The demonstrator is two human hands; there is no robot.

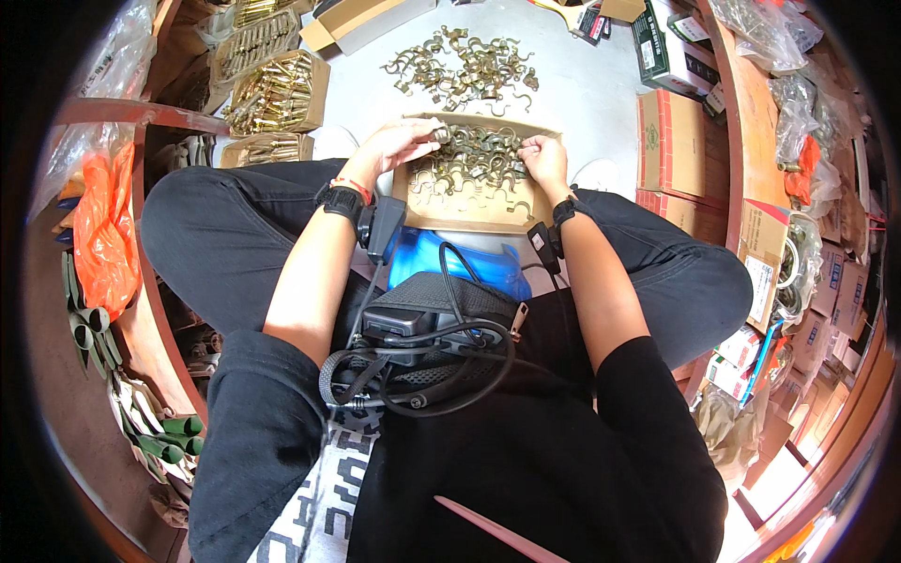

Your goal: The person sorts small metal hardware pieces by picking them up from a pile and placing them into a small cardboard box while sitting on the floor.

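A shallow cardboard box (468, 226) lies between my legs, with a heap of metal pipe clips (479, 151) inside it. My left hand (401, 146) is over the box's left side, with a few shiny clips (441, 134) between thumb and fingers. At the right side of the heap, my right hand (545, 160) has its fingers curled and their tips against the clips. Whether it grips one is hidden. Beyond the box, a second loose pile of similar clips (468, 67) is spread on the pale floor (584, 77).
Boxes of brass-coloured bolts (274, 95) stand at the left. Cardboard cartons (672, 144) and a wooden shelf (746, 119) line the right. A blue plastic item (457, 260) lies nearer me; cables (450, 345) loop over my waist. A paintbrush (563, 10) lies at the far edge.
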